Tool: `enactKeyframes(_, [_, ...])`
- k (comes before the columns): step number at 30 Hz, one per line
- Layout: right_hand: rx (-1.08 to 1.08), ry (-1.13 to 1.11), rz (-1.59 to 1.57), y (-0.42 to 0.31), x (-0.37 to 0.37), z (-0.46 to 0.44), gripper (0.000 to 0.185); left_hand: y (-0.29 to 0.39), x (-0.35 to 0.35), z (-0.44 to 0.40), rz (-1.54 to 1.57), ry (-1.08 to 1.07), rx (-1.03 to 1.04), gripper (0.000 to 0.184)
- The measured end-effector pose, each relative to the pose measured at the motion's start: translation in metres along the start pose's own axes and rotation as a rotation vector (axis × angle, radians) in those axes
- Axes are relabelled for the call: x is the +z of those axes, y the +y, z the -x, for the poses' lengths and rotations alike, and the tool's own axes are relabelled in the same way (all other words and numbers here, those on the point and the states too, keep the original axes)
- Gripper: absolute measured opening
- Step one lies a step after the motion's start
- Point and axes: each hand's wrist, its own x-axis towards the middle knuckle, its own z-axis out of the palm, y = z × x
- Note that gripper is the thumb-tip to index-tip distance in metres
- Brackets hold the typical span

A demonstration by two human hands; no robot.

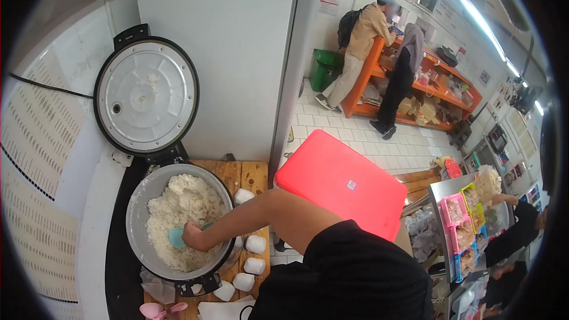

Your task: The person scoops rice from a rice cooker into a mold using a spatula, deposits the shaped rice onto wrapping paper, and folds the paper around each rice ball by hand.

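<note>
My right hand (pixel 193 236) reaches down into a large round rice cooker (pixel 137 213), its fingers closed on a turquoise rice paddle (pixel 176 237). The paddle's blade lies against the cooked white rice (pixel 186 198), which is heaped higher at the far side of the pot. Behind the pot, the cooker's round metal lid (pixel 146 96) stands raised on its hinge, with bits of rice stuck to it. Several white rounded parcels (pixel 255 244) sit on the wooden board beside the pot, close to my forearm. My left hand is out of view.
A pink spoon (pixel 160 310) and white sheets (pixel 222 311) lie near the front. To the right is a large red-lidded box (pixel 341 184). Colourful baskets (pixel 459 231) stand beyond it, beside another person's arm (pixel 507 240). Two people stand at orange shelves (pixel 427 86) behind.
</note>
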Motion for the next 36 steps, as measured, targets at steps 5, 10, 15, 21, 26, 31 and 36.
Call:
enactKeyframes(5, [0.139,0.156,-0.011,0.004,0.024,-0.021,0.019,-0.024,-0.038,-0.001,0.110,0.061,0.014,0.038])
enactKeyframes(10, [0.121,0.264,-0.120,0.030,-0.014,0.049,0.021,-0.049,-0.089,0.001,0.563,0.084,-0.034,0.063])
enactKeyframes(15, [-0.269,-0.008,-0.537,0.114,-0.057,0.108,0.029,0.015,-0.125,0.067,0.701,0.013,-0.243,0.067])
enactKeyframes(21, [0.037,0.143,-0.235,0.157,-0.089,0.137,0.026,0.045,-0.140,0.126,0.687,-0.254,-0.135,0.046])
enactKeyframes(26, [0.201,0.160,-0.250,0.153,-0.072,0.100,0.019,0.058,-0.138,0.150,0.648,-0.313,-0.228,0.047])
enactKeyframes(31, [0.009,0.184,-0.123,0.113,-0.063,0.083,0.017,0.066,-0.135,0.166,0.823,-0.479,-0.187,0.063])
enactKeyframes(36, [-0.169,0.175,-0.070,0.098,-0.055,0.097,0.016,0.085,-0.148,0.164,0.545,-0.618,0.087,0.090])
